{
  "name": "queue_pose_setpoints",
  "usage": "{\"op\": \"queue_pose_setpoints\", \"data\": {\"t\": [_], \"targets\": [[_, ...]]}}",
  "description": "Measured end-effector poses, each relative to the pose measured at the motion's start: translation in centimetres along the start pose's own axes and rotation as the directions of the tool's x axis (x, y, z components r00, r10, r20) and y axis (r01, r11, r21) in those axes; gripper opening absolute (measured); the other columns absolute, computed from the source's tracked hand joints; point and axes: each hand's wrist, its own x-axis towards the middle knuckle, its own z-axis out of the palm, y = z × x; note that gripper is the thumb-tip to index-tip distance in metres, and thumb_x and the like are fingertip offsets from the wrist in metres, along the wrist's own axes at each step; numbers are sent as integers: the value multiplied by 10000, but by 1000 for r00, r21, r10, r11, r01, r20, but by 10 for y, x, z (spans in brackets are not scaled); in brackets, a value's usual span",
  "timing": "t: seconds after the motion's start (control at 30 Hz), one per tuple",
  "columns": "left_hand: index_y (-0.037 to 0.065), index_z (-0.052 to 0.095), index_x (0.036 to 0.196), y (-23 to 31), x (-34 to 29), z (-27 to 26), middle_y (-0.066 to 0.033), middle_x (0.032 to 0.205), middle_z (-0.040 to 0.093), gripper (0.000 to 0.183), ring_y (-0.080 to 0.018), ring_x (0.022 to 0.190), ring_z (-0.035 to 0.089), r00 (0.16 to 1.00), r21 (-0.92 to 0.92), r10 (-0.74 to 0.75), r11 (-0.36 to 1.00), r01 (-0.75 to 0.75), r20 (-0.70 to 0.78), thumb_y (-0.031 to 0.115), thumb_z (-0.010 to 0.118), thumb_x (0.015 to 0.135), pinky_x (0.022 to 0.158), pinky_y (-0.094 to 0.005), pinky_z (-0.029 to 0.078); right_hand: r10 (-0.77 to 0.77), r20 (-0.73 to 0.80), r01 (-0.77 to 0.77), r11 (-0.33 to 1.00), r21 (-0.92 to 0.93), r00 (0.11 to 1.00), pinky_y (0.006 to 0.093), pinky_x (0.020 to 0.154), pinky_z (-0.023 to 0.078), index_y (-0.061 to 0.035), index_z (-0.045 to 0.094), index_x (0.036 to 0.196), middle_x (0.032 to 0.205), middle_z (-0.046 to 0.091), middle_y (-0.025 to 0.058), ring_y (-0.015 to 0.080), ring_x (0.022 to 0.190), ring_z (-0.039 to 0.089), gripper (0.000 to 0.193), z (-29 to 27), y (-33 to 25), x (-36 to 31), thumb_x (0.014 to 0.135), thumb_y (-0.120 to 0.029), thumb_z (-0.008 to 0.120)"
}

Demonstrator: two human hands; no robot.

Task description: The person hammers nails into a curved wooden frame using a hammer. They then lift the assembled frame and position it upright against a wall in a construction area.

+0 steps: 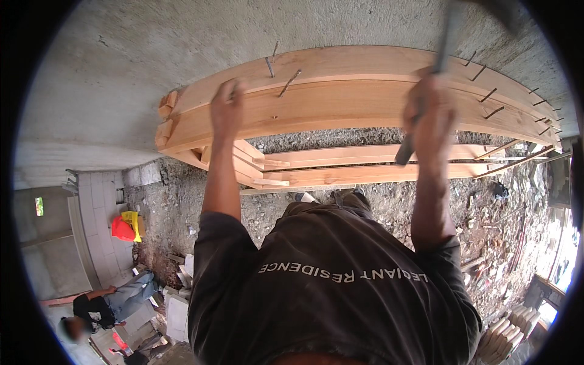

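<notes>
at far left is a person (118, 301), then a red and yellow bundle (129, 227). next, a wooden frame (340, 102) runs rightward beside a grey wall (134, 73). over its left part, the left hand (227, 112) has fingers curled (blur hides how tightly, and whether around anything). nails (289, 83) stick out of it. the right hand (432, 109) is wrapped round a hammer (444, 50).
</notes>
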Motion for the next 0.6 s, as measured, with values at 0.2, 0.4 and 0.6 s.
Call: {"op": "queue_pose_setpoints", "data": {"t": [0.2, 0.4, 0.6], "targets": [[-72, 586, 965, -72, -43, -55, -116, 852, 620, 285, -161, 763, 565, 855, -97, -310, 950, 297, -417, 194, 579, 864, 712, -258, 458, 23, 172, 11, 980, -198, 985, 213, 347, 273, -71, 478, 857, 529, 384, -36, 47, 400, 336, 275, 20, 87, -28, 942, -310, 373], [-67, 562, 812, -83, -83, -63, -99, 720, 590, 356, -167, 635, 530, 547, -379, -559, 827, 414, -623, 280, 643, 817, 569, -293, 438, 348, 218, -289, 921, -262, 912, 273, 410, 352, -34, 508, 888, 589, 448, -15, 79, 490, 421, 362, 4, 32, -21, 919, -391, 453], [-17, 543, 753, -128, -94, -50, -94, 711, 574, 422, -148, 540, 493, 384, -615, -810, 587, 526, -444, 382, 680, 773, 457, -270, 389, -382, -131, 391, 757, 523, 915, 249, 398, 395, -63, 483, 839, 578, 434, 20, 112, 441, 447, 367, -1, 11, 7, 962, -375, 332]]}}
